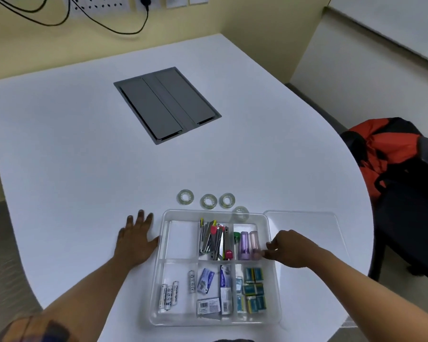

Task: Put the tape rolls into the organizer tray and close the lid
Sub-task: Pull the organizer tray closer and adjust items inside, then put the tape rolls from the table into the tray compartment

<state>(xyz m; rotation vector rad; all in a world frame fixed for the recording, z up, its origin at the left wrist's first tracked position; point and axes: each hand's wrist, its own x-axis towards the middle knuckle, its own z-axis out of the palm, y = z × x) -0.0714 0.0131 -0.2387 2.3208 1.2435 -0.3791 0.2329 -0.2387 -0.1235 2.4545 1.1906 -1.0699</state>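
Near the person, on the white table [59, 144], sits the clear organizer tray [158, 292], open. It holds batteries [169, 293] and small boxes [252, 290], with clippers [214, 239] farther back, but no tape yet. The back left part of the tray looks empty. The left hand [136, 240] lies flat on the table just beside the tray, fingers spread and holding nothing. The right hand [290, 248] rests at the tray's right wall with its fingers [267, 254] bent; what they hold, if anything, is too blurry to tell. The clear lid [304, 223] lies beside it. Past the tray wait four tape rolls [209, 200]. All the rolls still need to go in, and then the lid goes on.
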